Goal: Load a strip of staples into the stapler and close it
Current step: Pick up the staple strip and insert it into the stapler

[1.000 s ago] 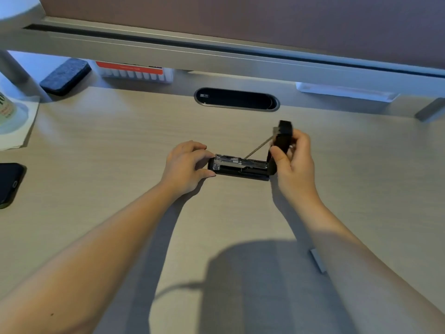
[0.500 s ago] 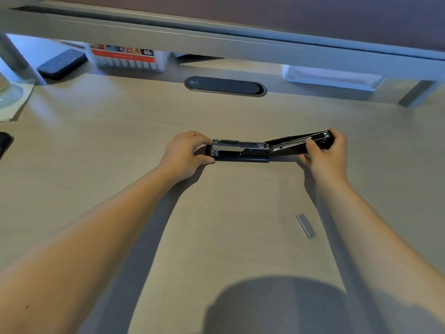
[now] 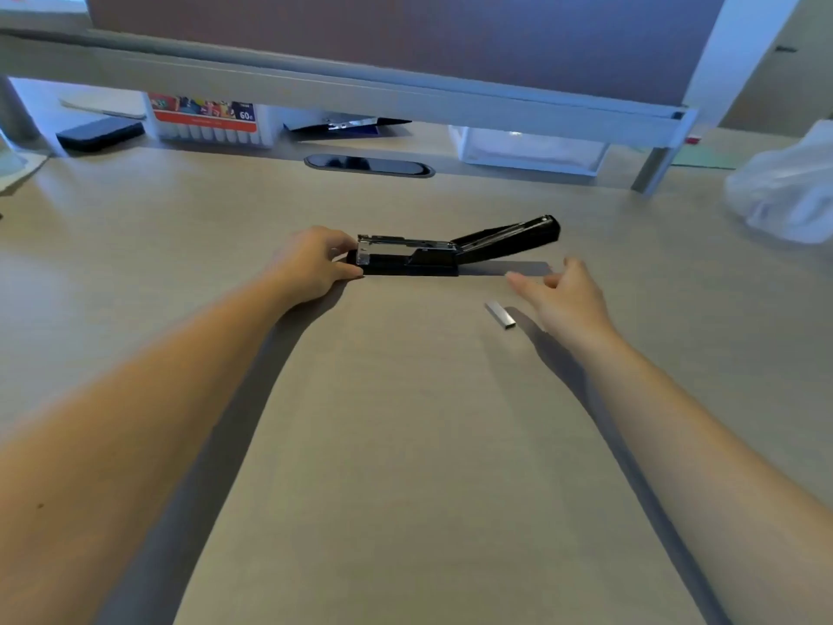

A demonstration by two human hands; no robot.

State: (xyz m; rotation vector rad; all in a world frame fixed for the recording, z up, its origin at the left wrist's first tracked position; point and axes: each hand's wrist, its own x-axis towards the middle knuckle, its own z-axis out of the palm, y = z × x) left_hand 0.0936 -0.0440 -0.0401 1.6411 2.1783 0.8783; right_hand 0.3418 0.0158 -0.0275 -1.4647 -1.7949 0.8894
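The black stapler (image 3: 408,257) lay in the middle of the pale wood desk (image 3: 405,444), swung fully open. Its top arm (image 3: 509,241) was folded back to the right and tilted upward, its far end clear of the surface, while the metal staple channel (image 3: 396,245) faced up on the base.

The left hand (image 3: 311,263) pinned the stapler's left end, fingers curled over the nose and thumb pressed along the near edge of the base. The right hand (image 3: 563,295) held nothing; its fingers were loosely spread and a little blurred, hovering low over the desk just in front of the raised arm.

A short silver strip of staples (image 3: 500,315) lay flat on the desk just to the left of that right hand, apart from the stapler and, as far as I could make out, not quite touched by the fingers.

Farther back, under the raised shelf (image 3: 360,90), stood a box of markers (image 3: 207,121), a clear plastic bin (image 3: 527,151), and a dark cable grommet (image 3: 369,165) set into the desk.
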